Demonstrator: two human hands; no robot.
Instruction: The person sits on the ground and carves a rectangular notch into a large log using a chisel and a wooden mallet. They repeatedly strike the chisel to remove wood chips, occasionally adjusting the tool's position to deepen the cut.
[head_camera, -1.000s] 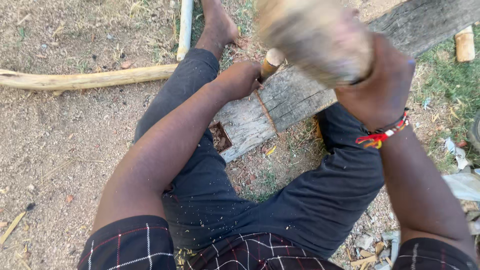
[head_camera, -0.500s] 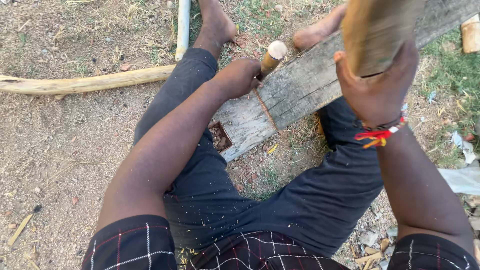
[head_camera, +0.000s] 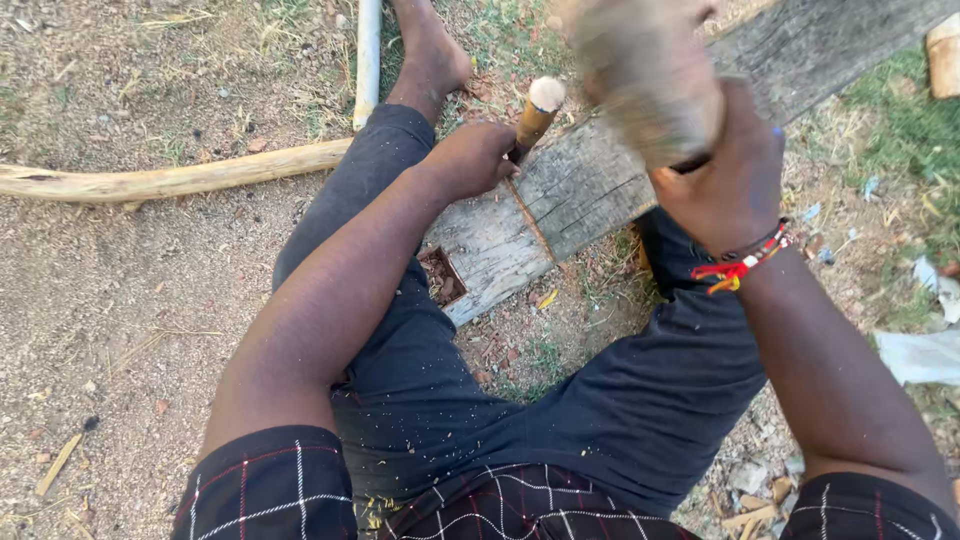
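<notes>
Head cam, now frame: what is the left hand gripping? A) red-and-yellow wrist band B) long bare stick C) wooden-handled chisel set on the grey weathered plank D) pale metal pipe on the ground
C: the left hand is closed around the wooden-handled chisel standing on the grey weathered plank; the pale pipe and long stick lie untouched on the ground.

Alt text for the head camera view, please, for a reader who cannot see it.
A seated person's left hand holds a wooden-handled chisel against a weathered plank lying between their legs, while the right hand grips a blurred wooden mallet above it. A pale stick lies on the dirt.
</notes>
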